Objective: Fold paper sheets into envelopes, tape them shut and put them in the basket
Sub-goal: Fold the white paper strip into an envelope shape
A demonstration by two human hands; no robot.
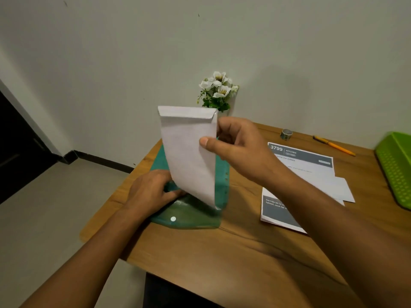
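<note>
A white envelope [189,152] stands upright above a green plastic folder [191,215]. My right hand [235,143] pinches its right edge between thumb and fingers. My left hand [153,190] rests on the folder at the envelope's lower end, fingers curled at the folder's opening. Printed paper sheets [304,172] lie on the table to the right. A roll of tape [286,134] sits near the back edge. The green basket [395,167] stands at the far right, partly cut off by the frame.
An orange pen [333,145] lies between the tape and the basket. White artificial flowers [219,91] stand against the wall behind the envelope. The wooden table [233,252] has its left edge just beside the folder, with floor beyond.
</note>
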